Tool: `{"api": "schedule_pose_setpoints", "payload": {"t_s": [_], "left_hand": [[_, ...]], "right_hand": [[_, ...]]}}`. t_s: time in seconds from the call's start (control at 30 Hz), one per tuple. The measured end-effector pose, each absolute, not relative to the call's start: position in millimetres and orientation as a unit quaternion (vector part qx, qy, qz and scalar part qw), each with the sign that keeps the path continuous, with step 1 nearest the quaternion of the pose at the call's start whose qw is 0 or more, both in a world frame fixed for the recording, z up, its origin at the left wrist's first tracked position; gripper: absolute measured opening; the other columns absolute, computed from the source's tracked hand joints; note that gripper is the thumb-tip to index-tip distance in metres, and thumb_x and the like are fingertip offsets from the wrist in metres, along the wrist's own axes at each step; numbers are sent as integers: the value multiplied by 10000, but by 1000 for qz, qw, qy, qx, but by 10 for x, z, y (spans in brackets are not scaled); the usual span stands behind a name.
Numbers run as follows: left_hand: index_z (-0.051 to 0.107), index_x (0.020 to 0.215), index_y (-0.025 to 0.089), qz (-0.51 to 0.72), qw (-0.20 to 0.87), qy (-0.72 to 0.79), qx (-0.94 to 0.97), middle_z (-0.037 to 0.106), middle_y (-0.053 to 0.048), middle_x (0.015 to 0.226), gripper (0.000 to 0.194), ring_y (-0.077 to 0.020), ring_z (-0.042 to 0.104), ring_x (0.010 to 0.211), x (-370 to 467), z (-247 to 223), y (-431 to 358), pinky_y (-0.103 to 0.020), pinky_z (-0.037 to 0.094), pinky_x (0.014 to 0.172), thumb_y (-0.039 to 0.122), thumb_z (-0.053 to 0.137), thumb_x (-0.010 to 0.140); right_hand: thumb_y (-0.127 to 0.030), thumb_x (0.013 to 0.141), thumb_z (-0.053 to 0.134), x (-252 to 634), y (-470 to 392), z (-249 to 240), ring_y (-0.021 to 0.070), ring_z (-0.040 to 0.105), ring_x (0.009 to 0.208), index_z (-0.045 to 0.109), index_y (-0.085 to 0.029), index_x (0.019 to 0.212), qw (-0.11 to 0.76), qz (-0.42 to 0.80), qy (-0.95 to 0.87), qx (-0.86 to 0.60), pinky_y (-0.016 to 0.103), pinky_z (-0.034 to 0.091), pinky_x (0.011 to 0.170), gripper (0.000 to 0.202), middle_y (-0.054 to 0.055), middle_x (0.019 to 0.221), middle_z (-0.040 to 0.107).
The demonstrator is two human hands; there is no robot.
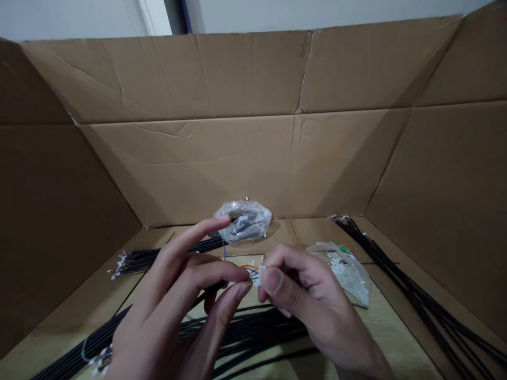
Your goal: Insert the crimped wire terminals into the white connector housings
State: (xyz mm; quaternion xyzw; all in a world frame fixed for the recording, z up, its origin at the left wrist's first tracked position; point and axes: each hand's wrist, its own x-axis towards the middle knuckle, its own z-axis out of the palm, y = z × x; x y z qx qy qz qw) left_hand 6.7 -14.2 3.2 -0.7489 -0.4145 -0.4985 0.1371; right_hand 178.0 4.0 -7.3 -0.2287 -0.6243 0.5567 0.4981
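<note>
Thin coloured wires [250,268] run between my two hands in the middle of the view. My left hand [178,295] pinches the wires between thumb and fingertip, its index finger raised. A small white connector housing [261,274] sits at the wires' right end, with the thumb and fingers of my right hand [312,295] closed on it. Whether each wire is seated in the housing is too small to tell. Below both hands lies a bundle of black cables [253,330], partly hidden by them.
Cardboard walls [190,169] surround the work surface. A clear plastic bag [247,224] lies at the back; another bag [358,279] with small white pieces is at right. Black cables [412,285] stretch along the right side, more cables [150,257] at left, and a tied bundle [85,348] front left.
</note>
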Motion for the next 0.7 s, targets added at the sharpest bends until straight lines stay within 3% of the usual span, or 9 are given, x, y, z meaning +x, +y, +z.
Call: {"api": "schedule_pose_setpoints", "payload": {"t_s": [0.2, 0.33, 0.5, 0.7], "left_hand": [[687, 912, 304, -484, 143, -403, -764, 678, 26, 1302, 189, -172, 752, 966, -42, 20, -151, -238, 616, 690, 182, 557, 973], [688, 924, 326, -481, 149, -412, -759, 656, 55, 1319, 200, -185, 724, 1045, -15, 11, -180, -265, 601, 684, 161, 579, 954], [677, 914, 338, -509, 145, -411, -742, 620, 118, 1325, 250, -100, 699, 787, 13, -7, -204, -293, 576, 671, 116, 562, 934], [678, 911, 349, -535, 113, -434, -716, 615, 103, 1330, 246, -115, 695, 801, 80, -15, -208, -330, 561, 726, 140, 561, 963]], "right_hand": [[-443, 1008, 619, 1790, 92, -71, 104, 377, 594, 645, -216, 800, 491, 556, -632, -223, 265, 357, 621, 309, -50, 704, 508], [-448, 997, 627, 1780, 110, -67, 111, 370, 582, 636, -212, 779, 485, 566, -632, -210, 269, 373, 627, 321, -47, 682, 488], [-445, 991, 634, 1767, 104, -108, 115, 361, 568, 649, -218, 784, 490, 570, -628, -198, 279, 391, 642, 308, -50, 664, 461], [-448, 983, 656, 1749, 54, -115, 107, 397, 607, 687, -227, 849, 508, 587, -596, -206, 252, 389, 624, 260, -40, 710, 501]]}}
